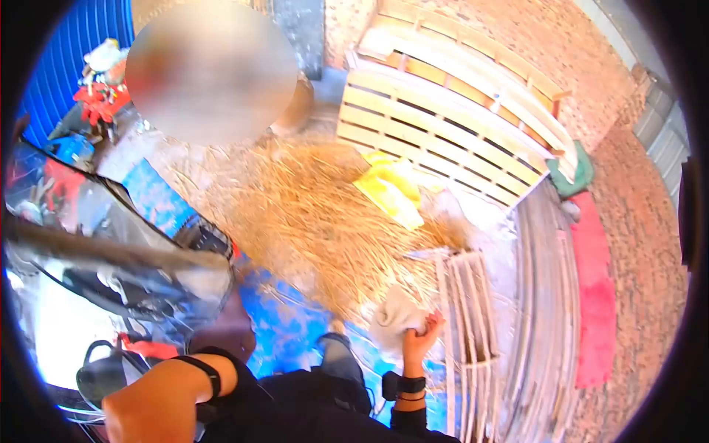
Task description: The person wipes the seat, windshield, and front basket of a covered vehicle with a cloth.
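Brickwork [635, 244] is spreading down the right side of an outdoor yard, bordering everything else. Loose straw [325, 214] is covering much of the ground in the middle. Just beyond it, a pale slatted wooden pallet [443, 140] is leaning at a tilt, while a dark-rimmed object with a see-through panel [170, 284] is filling the left side. Long weathered boards [543, 295] are lying lengthwise on the right, and a blue sheet [273, 325] is showing between the straw and the person's dark clothing [310, 402]. A red strip [594, 288] is running along the outer side of the boards. Nearer the person, a narrow slatted frame [480, 362] is standing or lying beside them; which, I cannot tell. A crumpled yellow sheet [391, 188] is resting on the straw near the pallet.

Smaller still, a pale beige piece, perhaps cloth, [395, 316] is showing at the near edge of the straw, just left of the slatted frame. The right hand [419, 340] is gripping its right side, the fingers [434, 322] curling closed around it. The left hand [144, 410] is hanging low near a rounded black part [111, 376]; its fingers are hiding from view, so I cannot tell how far they are opening or whether they are holding anything. A dark wrist device [401, 385] is circling the right wrist.
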{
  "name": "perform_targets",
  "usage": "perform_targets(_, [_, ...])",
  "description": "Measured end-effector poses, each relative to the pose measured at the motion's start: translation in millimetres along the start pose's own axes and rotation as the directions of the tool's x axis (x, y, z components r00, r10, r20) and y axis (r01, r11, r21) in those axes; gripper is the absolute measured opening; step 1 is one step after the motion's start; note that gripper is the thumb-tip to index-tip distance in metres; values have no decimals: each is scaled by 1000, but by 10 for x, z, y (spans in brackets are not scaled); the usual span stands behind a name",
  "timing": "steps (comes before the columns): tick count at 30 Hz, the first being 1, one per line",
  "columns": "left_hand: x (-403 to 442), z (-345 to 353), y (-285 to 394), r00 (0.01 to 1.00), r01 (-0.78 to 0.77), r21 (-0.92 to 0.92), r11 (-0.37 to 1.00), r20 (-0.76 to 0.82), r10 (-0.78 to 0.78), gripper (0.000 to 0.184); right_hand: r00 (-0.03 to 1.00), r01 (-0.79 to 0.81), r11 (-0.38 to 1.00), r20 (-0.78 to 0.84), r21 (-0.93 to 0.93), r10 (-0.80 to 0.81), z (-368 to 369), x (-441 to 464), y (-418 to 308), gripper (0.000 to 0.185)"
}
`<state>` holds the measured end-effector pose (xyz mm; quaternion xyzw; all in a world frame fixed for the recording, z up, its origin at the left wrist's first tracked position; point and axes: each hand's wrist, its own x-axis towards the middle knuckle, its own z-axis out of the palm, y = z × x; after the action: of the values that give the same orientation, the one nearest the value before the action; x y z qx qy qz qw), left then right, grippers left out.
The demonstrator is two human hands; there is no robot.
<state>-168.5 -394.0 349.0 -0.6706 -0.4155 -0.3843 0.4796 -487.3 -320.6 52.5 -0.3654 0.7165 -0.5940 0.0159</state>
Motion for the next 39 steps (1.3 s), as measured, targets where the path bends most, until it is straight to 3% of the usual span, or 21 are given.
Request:
perform_targets(2, [-116, -387, -407, 922, 313, -375, 873, -101, -374, 18, 998, -58, 997, 5, 45, 58, 141, 332, 71, 63])
perform_targets(3, [-220, -569, -583, 900, 374, -319, 871, -104, -424, 22, 997, -77, 996, 9, 50, 77, 206, 527, 39, 62])
perform_targets(5, [-297, -804, -863, 712, 680, -57, 731, -187, -677, 29, 998, -50, 997, 45, 65, 47, 337, 828, 152, 57])
perform_targets(7, [-329, -891, -1154, 653, 747, 98, 657, -295, -698, 28, 997, -75, 982, 47, 176, 67, 478, 1131, 274, 55])
perform_targets(8, [-356, -952, -1243, 687, 723, 195, 663, -298, -662, 25, 994, -86, 973, 78, 215, 71, 545, 1265, 287, 54])
perform_targets(13, [-348, -1160, -1435, 707, 707, 308, 637, -334, -623, 15, 974, -107, 965, 219, 240, 54, 885, 1747, 415, 52])
perform_targets(17, [-371, -1267, -1488, 706, 695, 295, 656, -453, -544, 15, 950, -127, 948, 311, 292, 32, 1196, 1859, 439, 53])
perform_targets(24, [-667, -1719, -1308, 746, 665, 319, 675, -238, -623, 28, 911, -186, 925, 410, 332, 36, 1524, 1937, 193, 53])
perform_targets(25, [-779, -1878, -1154, 673, 738, 187, 649, -118, -731, 30, 906, -199, 925, 422, 325, 46, 1570, 1919, 178, 53])
perform_targets(26, [-883, -2036, -1004, 573, 798, 278, 535, -73, -817, 42, 890, -215, 913, 454, 346, 37, 1631, 1930, 187, 52])
perform_targets(27, [-1153, -2042, -777, 481, 876, 232, 422, -378, -791, 40, 877, -232, 907, 479, 352, 38, 1714, 1945, 172, 52])
perform_targets(28, [-1293, -2032, -640, 281, 940, 76, 333, -725, -629, 36, 843, -338, 865, 527, 371, 103, 1801, 1958, 150, 52])
perform_targets(29, [-1449, -2161, -456, 113, 989, 53, 135, -863, -492, 30, 801, -439, 811, 577, 387, 158, 1946, 1969, 114, 52])
perform_targets(30, [-1674, -2237, -260, -134, 990, -139, 5, -962, -237, 26, 793, -446, 784, 597, 432, 122, 2104, 1973, 92, 50])
perform_targets(32, [-2170, -2366, 142, -292, 937, -272, 219, -954, 65, 15, 732, -524, 717, 674, 460, 102, 2432, 2023, 19, 48])
perform_targets(33, [-2461, -2400, 428, -355, 912, -327, 249, -932, 78, 15, 684, -587, 660, 723, 469, 96, 2604, 2057, -55, 46])
perform_targets(35, [-2834, -2462, 849, -438, 812, -366, 455, -897, 61, 14, 640, -597, 672, 766, 439, 68, 2941, 2103, -325, 43])
perform_targets(36, [-3037, -2503, 1053, -418, 807, -355, 472, -908, 32, 14, 604, -596, 679, 797, 429, 26, 3131, 2115, -409, 43])
perform_targets(38, [-3287, -2506, 1308, -341, 930, -337, 148, -940, 5, 22, 517, -649, 640, 855, 410, -23, 3616, 2107, -544, 45])
perform_targets(39, [-3614, -2511, 1549, -491, 782, -461, 419, -870, -41, 30, 479, -661, 639, 877, 393, -44, 3832, 2096, -650, 48])
